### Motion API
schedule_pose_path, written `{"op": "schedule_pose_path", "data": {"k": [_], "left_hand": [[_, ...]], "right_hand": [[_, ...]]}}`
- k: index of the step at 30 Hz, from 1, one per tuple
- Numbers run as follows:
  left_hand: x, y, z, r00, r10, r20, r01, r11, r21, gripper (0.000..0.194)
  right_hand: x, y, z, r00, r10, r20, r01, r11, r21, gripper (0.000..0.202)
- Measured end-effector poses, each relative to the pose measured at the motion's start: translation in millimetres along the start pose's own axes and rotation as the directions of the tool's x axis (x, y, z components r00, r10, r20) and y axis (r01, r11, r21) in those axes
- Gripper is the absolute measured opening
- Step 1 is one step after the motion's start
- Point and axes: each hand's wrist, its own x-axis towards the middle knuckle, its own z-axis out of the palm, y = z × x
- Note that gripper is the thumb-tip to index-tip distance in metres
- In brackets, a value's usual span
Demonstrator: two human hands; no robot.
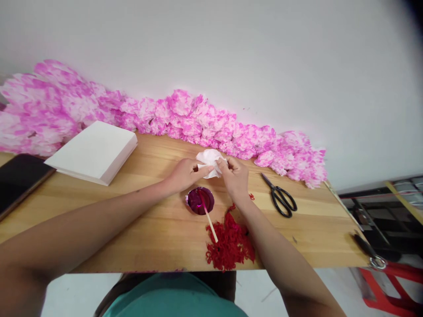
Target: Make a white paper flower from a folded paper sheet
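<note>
Between my two hands is a piece of thin white paper (210,157), ruffled and partly folded, held above the wooden table. My left hand (187,175) pinches its left lower edge between thumb and fingers. On the right side, my right hand (235,176) grips the same paper with thumb and fingertips. Just below the hands stands a small bowl of dark magenta liquid (193,203), with a wooden stick (211,226) leaning out of it. A tangle of red yarn (231,244) lies beside the stick, partly under my right forearm.
Pink-and-white paper flowers (185,116) are heaped along the wall. A thick stack of white paper (95,152) lies left, next to a dark phone-like slab (20,182). Black-handled scissors (280,198) rest to the right. A red stool (393,286) stands beyond the table's right end.
</note>
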Motion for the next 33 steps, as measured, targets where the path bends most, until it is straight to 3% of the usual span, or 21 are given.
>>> {"op": "schedule_pose_path", "data": {"k": [5,10,13,18,22,27,33], "left_hand": [[2.8,-1.4,-0.5,0.996,-0.072,-0.058,0.068,0.995,-0.074,0.027],[2.8,1.1,-6.7,0.997,-0.072,-0.033,0.062,0.972,-0.227,0.026],[3.4,1.1,-8.4,0.997,-0.081,-0.014,0.075,0.962,-0.263,0.023],[4.8,2.5,-10.5,0.990,-0.101,-0.100,0.060,0.936,-0.346,0.030],[4.6,1.2,-7.5,0.994,-0.080,-0.078,0.055,0.959,-0.279,0.043],[7.6,-10.1,-1.8,0.992,-0.077,-0.100,0.057,0.980,-0.188,0.028],[10.4,-12.6,-4.5,0.992,-0.067,-0.107,0.014,0.898,-0.439,0.027]], "right_hand": [[-3.1,-7.1,-4.2,0.995,-0.084,0.046,0.086,0.996,-0.035,0.033],[-1.5,0.2,-6.1,0.957,-0.265,0.122,0.290,0.906,-0.308,0.026],[0.2,6.7,-3.6,0.974,-0.213,0.079,0.227,0.936,-0.270,0.021],[2.0,6.3,-1.3,0.998,-0.052,0.032,0.054,0.996,-0.067,0.023],[0.2,1.2,0.8,0.997,-0.071,0.036,0.074,0.994,-0.081,0.022],[-1.1,1.5,1.1,0.996,-0.071,0.049,0.075,0.993,-0.089,0.028],[3.3,6.2,-2.2,1.000,-0.031,-0.001,0.031,1.000,0.002,0.023]]}}
